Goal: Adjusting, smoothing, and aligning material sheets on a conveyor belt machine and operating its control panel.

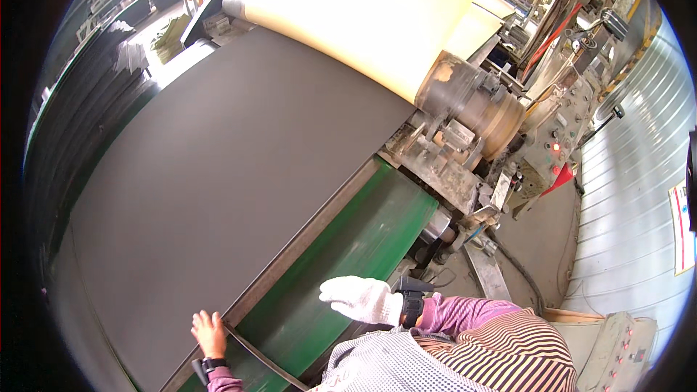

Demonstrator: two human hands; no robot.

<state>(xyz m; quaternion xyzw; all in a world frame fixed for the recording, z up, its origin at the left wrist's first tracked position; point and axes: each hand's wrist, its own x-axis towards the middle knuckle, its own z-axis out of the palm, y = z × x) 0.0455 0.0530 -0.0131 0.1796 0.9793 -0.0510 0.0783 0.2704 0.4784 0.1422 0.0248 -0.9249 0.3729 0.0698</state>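
Observation:
A wide dark grey sheet (247,152) lies in front of me, running from a roller at the far end toward the lower left. My left hand (209,334), bare, rests at the near edge of this sheet with its fingers stretched out. Close to its wrist a narrow dark strip (265,358) slants down over a green belt (341,247). Above the belt hovers my right hand (361,300) in a white glove, its fingers straight and apart from the sheet. Neither hand shows anything held. Both wrists carry dark bands.
Beyond the grey sheet a bright cream-yellow web (363,14) rises past a worn roller end (472,101). To the right stand a control panel (555,138) with a red light, a red flag (560,178) and a corrugated wall (632,174). Dark stacked sheets (94,101) are at far left.

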